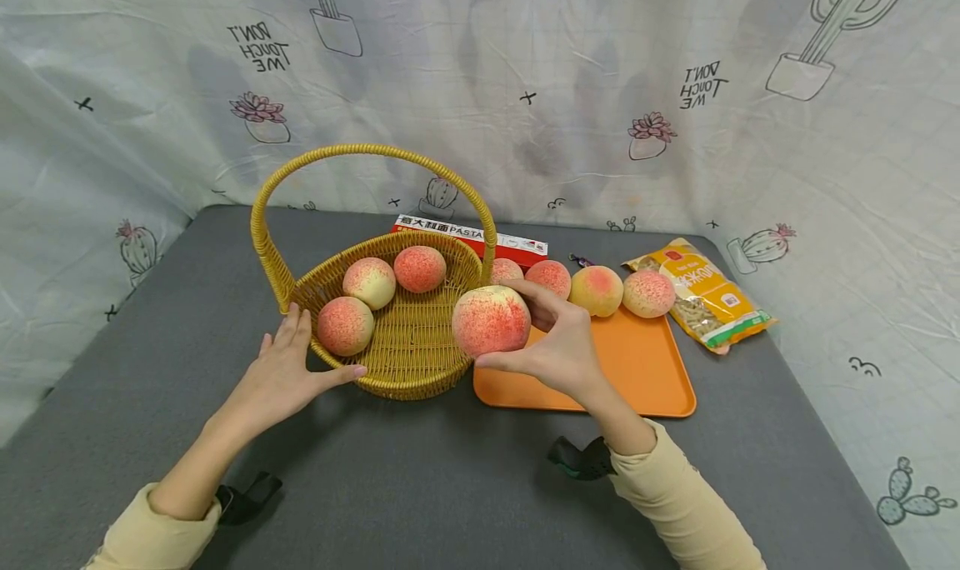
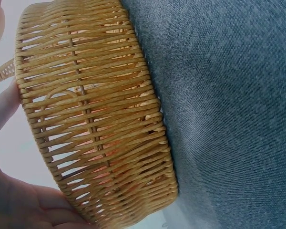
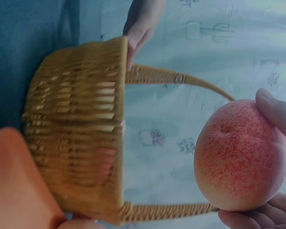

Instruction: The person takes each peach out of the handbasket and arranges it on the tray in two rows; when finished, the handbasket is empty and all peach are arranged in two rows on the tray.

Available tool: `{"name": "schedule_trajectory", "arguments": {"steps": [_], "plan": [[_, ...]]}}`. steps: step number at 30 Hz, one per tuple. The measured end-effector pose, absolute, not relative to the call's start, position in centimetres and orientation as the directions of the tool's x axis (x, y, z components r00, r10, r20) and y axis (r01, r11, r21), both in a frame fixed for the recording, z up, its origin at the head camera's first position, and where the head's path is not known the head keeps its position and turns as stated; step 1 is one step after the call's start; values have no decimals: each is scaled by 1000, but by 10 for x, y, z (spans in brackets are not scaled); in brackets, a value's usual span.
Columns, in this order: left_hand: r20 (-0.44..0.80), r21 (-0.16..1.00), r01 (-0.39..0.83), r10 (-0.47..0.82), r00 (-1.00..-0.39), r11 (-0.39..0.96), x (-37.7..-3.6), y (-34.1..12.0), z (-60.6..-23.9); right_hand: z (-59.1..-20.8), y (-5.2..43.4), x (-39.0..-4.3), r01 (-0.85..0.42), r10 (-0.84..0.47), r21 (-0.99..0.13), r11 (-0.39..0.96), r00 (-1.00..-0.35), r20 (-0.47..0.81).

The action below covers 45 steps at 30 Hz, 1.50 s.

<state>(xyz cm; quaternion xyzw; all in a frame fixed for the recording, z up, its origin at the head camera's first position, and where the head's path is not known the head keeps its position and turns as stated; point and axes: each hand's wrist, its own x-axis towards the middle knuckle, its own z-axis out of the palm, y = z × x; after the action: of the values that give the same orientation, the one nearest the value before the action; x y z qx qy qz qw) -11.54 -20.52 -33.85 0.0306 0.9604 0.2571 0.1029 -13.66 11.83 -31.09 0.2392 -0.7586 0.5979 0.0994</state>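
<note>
A peach [image 1: 491, 321], red and cream, is gripped between the thumb and fingers of my right hand [image 1: 558, 345]. The hand holds it in the air by the right side of a yellow wicker basket [image 1: 408, 385]. My left hand [image 1: 281, 378] rests on the basket's left rim, its fingers and thumb spread and fairly straight. Inside the basket, 3 peaches lie toward the left and back, one of them a red peach [image 1: 420, 269]. In the right wrist view, the held peach [image 3: 243, 155] appears close up beside the basket's handle [image 3: 181, 78].
An orange tray [image 1: 637, 370] right of the basket bears several peaches along its back edge, including a yellowish peach [image 1: 596, 291]. Behind stands a red and white pasta box [image 1: 517, 247]. A yellow food bag [image 1: 705, 291] lies at the right. The basket's tall handle [image 1: 367, 149] arches overhead.
</note>
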Motion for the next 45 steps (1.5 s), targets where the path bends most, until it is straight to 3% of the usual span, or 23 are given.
{"name": "schedule_trajectory", "arguments": {"steps": [34,45], "plan": [[-186,496,7,114,-976,869,-115,-206,-339,-342,141,-153,-254,-154,-925,283,-964,218],[-192,483,4,110,-975,876,-116,-206,-341,-358,144,-161,-204,-152,-898,390,-976,155]]}}
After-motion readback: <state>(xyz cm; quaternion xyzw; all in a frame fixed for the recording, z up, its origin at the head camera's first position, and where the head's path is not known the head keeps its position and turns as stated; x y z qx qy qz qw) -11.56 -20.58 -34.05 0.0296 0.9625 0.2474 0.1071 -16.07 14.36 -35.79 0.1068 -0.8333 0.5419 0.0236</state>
